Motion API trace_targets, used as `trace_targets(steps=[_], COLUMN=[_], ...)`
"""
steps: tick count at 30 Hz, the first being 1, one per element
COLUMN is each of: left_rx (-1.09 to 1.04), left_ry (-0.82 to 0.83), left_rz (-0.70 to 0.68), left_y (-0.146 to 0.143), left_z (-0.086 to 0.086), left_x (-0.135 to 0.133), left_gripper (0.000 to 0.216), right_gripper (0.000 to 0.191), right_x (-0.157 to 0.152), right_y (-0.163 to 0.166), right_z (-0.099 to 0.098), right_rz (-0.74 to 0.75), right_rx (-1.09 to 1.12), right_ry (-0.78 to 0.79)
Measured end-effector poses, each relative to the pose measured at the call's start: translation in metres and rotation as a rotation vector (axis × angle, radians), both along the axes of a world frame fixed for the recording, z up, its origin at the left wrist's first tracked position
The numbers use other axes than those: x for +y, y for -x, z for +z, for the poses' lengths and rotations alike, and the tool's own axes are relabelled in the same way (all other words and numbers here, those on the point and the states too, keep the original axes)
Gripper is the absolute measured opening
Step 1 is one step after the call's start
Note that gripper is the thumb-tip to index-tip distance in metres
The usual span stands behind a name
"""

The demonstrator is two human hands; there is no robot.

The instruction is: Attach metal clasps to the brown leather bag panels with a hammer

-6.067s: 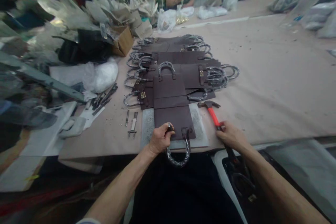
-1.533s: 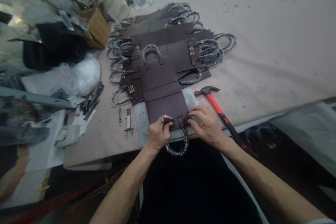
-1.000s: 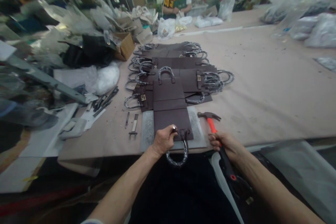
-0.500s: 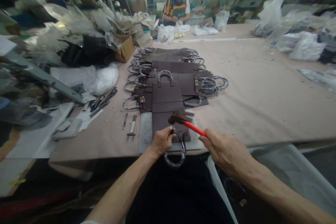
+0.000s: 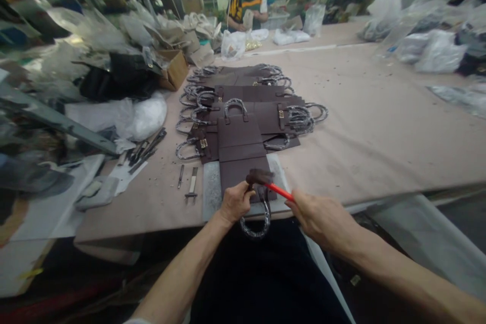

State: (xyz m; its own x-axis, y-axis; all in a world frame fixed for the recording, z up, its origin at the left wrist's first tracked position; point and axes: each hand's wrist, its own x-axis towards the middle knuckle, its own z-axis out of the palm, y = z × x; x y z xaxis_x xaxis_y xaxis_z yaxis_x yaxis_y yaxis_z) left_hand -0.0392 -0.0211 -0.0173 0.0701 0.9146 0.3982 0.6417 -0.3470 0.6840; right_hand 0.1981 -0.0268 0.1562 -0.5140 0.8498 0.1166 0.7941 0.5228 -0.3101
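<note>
A dark brown bag panel [image 5: 240, 149] lies on a grey slab [image 5: 211, 187] at the table's near edge, its wrapped handle [image 5: 256, 223] hanging over the edge. My left hand [image 5: 235, 201] is closed on a small metal punch standing on the panel beside the handle tab. My right hand [image 5: 321, 215] grips the red handle of a hammer [image 5: 266, 182]. The hammer's head is blurred and sits right above the punch.
A stack of similar brown panels with wrapped handles [image 5: 258, 101] lies further up the table. Small metal tools [image 5: 190, 182] rest left of the slab. Clutter, a cardboard box [image 5: 174, 68] and plastic bags fill the left. A person [image 5: 245, 0] works at the far end.
My right hand took the hammer from the table, raised it, and its head has now come down onto the punch. My left hand stayed on the punch.
</note>
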Motion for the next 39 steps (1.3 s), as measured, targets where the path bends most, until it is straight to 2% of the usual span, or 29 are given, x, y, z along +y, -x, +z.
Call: trace_targets(steps=[2, 5, 7, 9, 11, 15, 17, 20, 23, 25, 28, 30, 31, 32, 34, 37, 39], left_rx=[-0.01, -0.037, -0.049, -0.05, -0.044, -0.046, -0.051, -0.075, -0.114, -0.188, -0.505, -0.711, -0.741, -0.706, -0.479, 0.041, 0.371], left_ry=[0.0, 0.001, 0.0, -0.002, 0.009, 0.056, 0.084, 0.108, 0.132, 0.186, 0.268, 0.258, 0.243, 0.234, 0.254, 0.372, 0.532], left_rz=[-0.001, -0.009, -0.017, -0.025, -0.027, -0.033, -0.039, -0.055, -0.067, -0.033, 0.141, 0.274, 0.325, 0.366, 0.451, 0.625, 0.721], left_y=[0.0, -0.001, 0.0, 0.0, 0.001, 0.003, 0.004, 0.005, 0.004, 0.001, 0.002, 0.014, 0.024, 0.038, 0.073, 0.128, 0.159], left_z=[0.001, 0.002, 0.002, 0.002, 0.003, 0.009, 0.014, 0.02, 0.02, 0.02, 0.024, 0.031, 0.036, 0.04, 0.049, 0.056, 0.058], left_x=[0.0, 0.0, 0.001, 0.001, 0.001, 0.0, -0.001, -0.003, -0.002, 0.0, 0.008, 0.015, 0.019, 0.022, 0.026, 0.024, 0.021], left_gripper=[0.019, 0.015, 0.014, 0.014, 0.015, 0.012, 0.011, 0.017, 0.017, 0.013, 0.02, 0.028, 0.031, 0.033, 0.032, 0.026, 0.027], right_gripper=[0.035, 0.034, 0.037, 0.038, 0.038, 0.025, 0.027, 0.04, 0.04, 0.042, 0.045, 0.045, 0.045, 0.045, 0.045, 0.042, 0.041], right_x=[0.007, 0.025, 0.04, 0.054, 0.066, 0.077, 0.074, 0.063, 0.047, 0.04, 0.036, 0.038, 0.038, 0.039, 0.04, 0.041, 0.042], right_y=[-0.007, -0.02, -0.031, -0.042, -0.053, -0.059, -0.047, -0.01, 0.03, 0.046, 0.052, 0.05, 0.048, 0.047, 0.047, 0.047, 0.047], right_z=[-0.005, -0.021, -0.041, -0.066, -0.09, -0.119, -0.124, -0.131, -0.139, -0.144, -0.148, -0.149, -0.148, -0.148, -0.148, -0.149, -0.152], right_rz=[-0.013, -0.153, -0.255, -0.365, -0.445, -0.474, -0.421, -0.177, 0.05, 0.09, 0.079, 0.08, 0.08, 0.08, 0.079, 0.078, 0.086], right_rx=[-0.103, 0.001, 0.109, 0.125, 0.064, -0.007, 0.012, 0.154, 0.256, 0.247, 0.243, 0.254, 0.259, 0.263, 0.267, 0.256, 0.25], right_ry=[0.135, 0.273, 0.396, 0.503, 0.521, 0.365, 0.232, 0.013, -0.046, -0.031, -0.006, 0.006, 0.007, 0.007, 0.001, -0.018, -0.037])
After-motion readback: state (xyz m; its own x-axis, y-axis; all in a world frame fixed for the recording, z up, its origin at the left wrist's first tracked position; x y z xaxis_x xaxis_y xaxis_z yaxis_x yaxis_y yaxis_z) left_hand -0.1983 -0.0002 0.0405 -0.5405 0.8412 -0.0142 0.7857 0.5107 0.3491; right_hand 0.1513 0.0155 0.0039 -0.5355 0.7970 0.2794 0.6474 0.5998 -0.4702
